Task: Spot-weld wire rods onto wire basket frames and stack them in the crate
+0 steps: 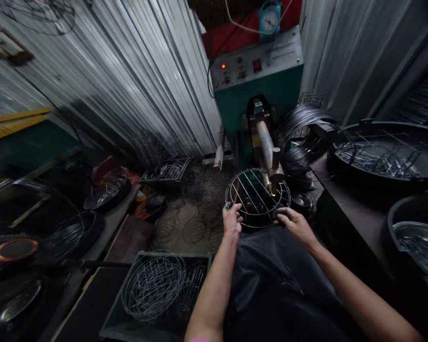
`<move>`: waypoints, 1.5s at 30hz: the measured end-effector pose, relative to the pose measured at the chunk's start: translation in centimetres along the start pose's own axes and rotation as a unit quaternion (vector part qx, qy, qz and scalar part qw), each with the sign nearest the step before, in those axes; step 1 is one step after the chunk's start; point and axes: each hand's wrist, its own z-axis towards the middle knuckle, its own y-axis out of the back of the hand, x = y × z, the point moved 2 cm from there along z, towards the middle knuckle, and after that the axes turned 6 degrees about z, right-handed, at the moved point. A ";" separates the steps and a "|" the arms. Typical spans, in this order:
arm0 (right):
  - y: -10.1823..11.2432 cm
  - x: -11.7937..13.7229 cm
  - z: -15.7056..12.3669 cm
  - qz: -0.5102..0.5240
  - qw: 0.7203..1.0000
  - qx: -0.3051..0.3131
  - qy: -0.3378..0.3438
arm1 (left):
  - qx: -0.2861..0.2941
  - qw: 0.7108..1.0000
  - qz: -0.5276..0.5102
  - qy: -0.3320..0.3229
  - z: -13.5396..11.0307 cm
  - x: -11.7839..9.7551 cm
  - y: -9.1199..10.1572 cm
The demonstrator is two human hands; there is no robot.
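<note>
A round wire grid, a ring crossed by several straight wires, is held up in front of a green machine. My left hand grips the ring's lower left edge with its fingers curled over it. My right hand pinches the lower right edge. The machine's metal arm reaches out over the grid's right part, its tip close to the wires. A dark apron covers my lap below the hands.
A coil of dark wire hangs right of the machine. Dark pans with cut wire pieces stand on the right bench. A crate with wire baskets lies at the lower left. Wire rings litter the floor. Corrugated metal walls stand behind.
</note>
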 end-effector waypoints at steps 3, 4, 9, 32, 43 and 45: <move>0.1 -0.2 -0.1 -0.013 1.000 0.006 0.000 | 0.006 1.000 0.002 -0.006 0.3 0.0 -0.1; 0.1 -0.1 0.0 -0.016 1.000 0.008 0.001 | 0.006 1.000 0.004 -0.007 0.4 -0.2 -0.3; -0.1 0.1 0.1 -0.013 1.000 -0.001 0.005 | -0.003 1.000 0.008 -0.007 1.0 -0.3 -0.4; 0.9 0.2 1.9 -0.020 0.999 0.008 0.040 | -0.026 1.000 0.008 0.012 2.0 -0.4 -2.2; 0.9 -0.1 3.1 -0.013 0.999 0.027 0.035 | -0.029 0.999 0.014 0.012 2.9 -0.9 -2.7; 0.8 -0.1 3.0 -0.014 0.999 0.023 0.036 | -0.030 0.999 0.017 0.014 2.9 -1.0 -2.7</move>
